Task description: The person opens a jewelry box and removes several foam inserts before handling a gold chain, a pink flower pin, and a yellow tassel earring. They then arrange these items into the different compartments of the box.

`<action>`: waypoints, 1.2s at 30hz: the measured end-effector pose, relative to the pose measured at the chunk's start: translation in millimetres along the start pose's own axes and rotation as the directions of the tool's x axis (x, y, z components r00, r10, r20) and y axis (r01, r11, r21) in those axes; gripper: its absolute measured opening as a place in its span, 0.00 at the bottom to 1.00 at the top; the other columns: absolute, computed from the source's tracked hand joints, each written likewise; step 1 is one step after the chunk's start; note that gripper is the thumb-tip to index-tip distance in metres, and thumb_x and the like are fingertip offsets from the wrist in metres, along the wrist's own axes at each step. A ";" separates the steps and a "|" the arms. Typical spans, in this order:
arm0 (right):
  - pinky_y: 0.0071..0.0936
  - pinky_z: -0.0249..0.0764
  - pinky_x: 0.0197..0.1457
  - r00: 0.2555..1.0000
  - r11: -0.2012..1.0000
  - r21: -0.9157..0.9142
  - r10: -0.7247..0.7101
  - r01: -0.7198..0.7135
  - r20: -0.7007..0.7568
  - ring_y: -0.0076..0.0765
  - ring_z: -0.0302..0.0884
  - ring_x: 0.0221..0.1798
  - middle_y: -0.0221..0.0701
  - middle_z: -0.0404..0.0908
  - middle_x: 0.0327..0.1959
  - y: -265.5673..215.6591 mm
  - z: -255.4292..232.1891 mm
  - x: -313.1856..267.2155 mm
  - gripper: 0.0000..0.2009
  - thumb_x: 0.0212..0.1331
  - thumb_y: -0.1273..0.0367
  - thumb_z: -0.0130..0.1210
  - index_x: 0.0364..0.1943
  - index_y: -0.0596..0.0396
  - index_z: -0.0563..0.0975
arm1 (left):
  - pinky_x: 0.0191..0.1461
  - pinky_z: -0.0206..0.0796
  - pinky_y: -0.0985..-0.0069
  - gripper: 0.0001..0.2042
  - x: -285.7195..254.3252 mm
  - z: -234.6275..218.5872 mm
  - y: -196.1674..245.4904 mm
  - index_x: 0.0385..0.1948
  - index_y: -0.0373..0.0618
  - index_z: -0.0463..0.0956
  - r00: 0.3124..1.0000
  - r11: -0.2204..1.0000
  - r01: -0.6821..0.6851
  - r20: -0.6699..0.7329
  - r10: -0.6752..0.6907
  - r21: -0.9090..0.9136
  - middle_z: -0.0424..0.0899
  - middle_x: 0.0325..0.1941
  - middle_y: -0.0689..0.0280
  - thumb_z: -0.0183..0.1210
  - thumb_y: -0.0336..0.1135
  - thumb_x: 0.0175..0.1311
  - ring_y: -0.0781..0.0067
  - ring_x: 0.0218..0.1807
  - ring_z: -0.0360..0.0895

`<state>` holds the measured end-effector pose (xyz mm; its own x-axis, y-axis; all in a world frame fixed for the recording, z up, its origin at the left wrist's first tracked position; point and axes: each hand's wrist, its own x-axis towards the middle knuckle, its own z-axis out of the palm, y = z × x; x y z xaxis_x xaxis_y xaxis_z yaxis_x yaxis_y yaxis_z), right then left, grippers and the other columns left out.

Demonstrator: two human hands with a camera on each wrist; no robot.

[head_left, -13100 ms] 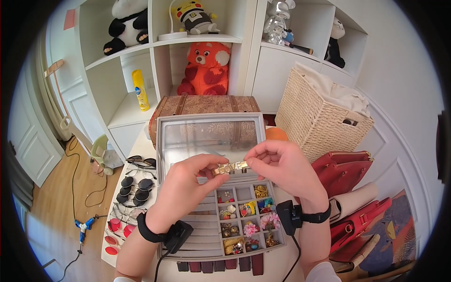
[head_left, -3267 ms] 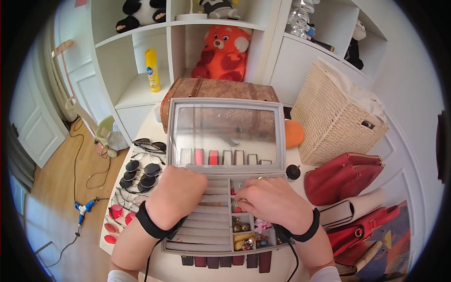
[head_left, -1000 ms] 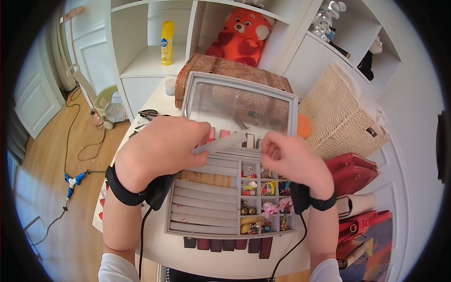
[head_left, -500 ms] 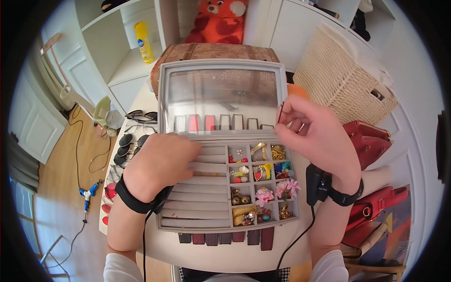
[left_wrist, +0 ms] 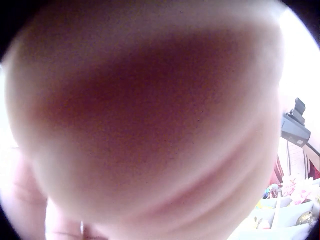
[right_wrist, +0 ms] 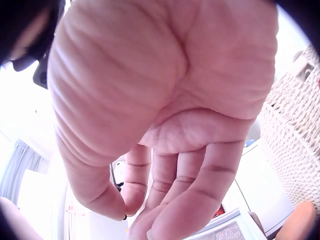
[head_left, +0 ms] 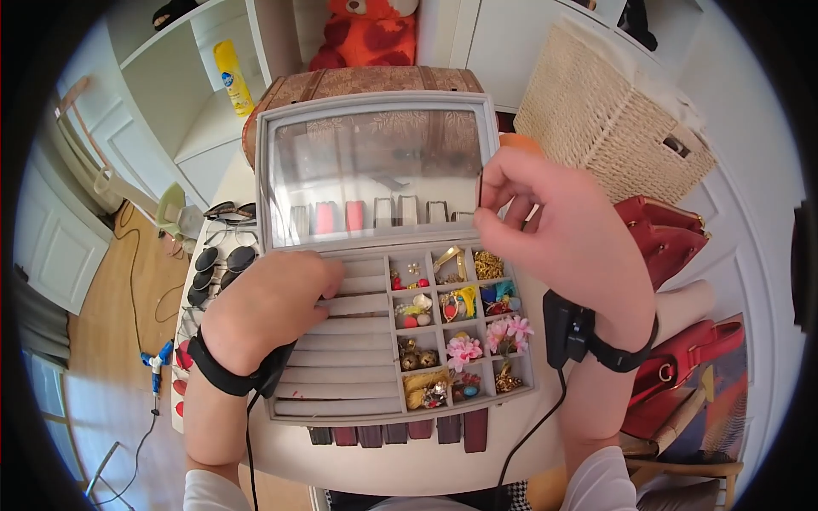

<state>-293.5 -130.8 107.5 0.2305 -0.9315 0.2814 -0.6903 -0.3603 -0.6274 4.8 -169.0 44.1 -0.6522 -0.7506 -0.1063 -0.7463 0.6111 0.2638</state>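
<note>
A grey jewellery box (head_left: 336, 417) stands with its glass lid (head_left: 375, 162) raised. Over the upper left of its padded rolls (head_left: 341, 362) lies my left hand (head_left: 268, 302), palm down, with bent fingers touching the rolls; the fingertips are hidden, and the left wrist view shows mostly blurred palm. Above the box's upper right corner, my right hand (head_left: 554, 213) pinches a thin dark strip (head_left: 480, 189) upright between thumb and forefinger. Compartments on the right hold pink flowers (head_left: 464, 350), a gold band (head_left: 449, 260) and a gold chain (head_left: 488, 265).
Sunglasses (head_left: 242, 258) line the table's left side. Dark red items (head_left: 475, 432) stick out below the box. Behind the lid sits a brown patterned chest (head_left: 358, 81); a wicker basket (head_left: 596, 119) and red bags (head_left: 656, 238) stand to the right.
A second ago my left hand held a grey roll raised above the box; it is now down at the rolls. My right hand has moved up and right, with the dark strip now showing in it.
</note>
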 end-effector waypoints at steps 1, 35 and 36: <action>0.20 0.72 0.34 0.999 0.999 0.012 0.031 -0.031 0.022 0.16 0.78 0.31 0.23 0.81 0.31 -1.8 -0.2 0.0 0.06 0.61 0.74 0.64 0.38 0.57 0.78 | 0.49 0.77 0.59 0.07 -1.3 0.7 0.8 0.35 0.42 0.81 1.000 1.000 -0.002 -0.011 0.002 -0.003 0.87 0.37 0.58 0.69 0.29 0.58 0.50 0.44 0.85; 0.38 0.79 0.36 0.998 0.998 -0.053 -0.015 0.018 0.054 0.43 0.88 0.30 0.37 0.84 0.25 2.2 11.0 1.7 0.07 0.59 0.71 0.63 0.37 0.56 0.77 | 0.47 0.78 0.57 0.04 9.3 15.4 15.4 0.37 0.45 0.85 0.988 0.986 -0.138 -0.055 0.143 0.090 0.88 0.39 0.60 0.67 0.32 0.64 0.49 0.45 0.86; 0.38 0.79 0.36 0.998 0.998 -0.054 -0.018 0.021 0.055 0.43 0.88 0.30 0.37 0.84 0.25 1.4 10.5 2.3 0.07 0.59 0.71 0.63 0.37 0.56 0.77 | 0.47 0.78 0.57 0.04 9.8 15.1 13.0 0.36 0.44 0.85 0.985 0.985 -0.158 -0.056 0.162 0.075 0.88 0.38 0.60 0.67 0.32 0.64 0.49 0.44 0.86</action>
<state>-286.8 -134.0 99.7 0.2801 -0.9263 0.2518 -0.7214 -0.3762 -0.5814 -13.3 -164.6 32.0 -0.7562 -0.6543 -0.0078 -0.6416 0.7392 0.2047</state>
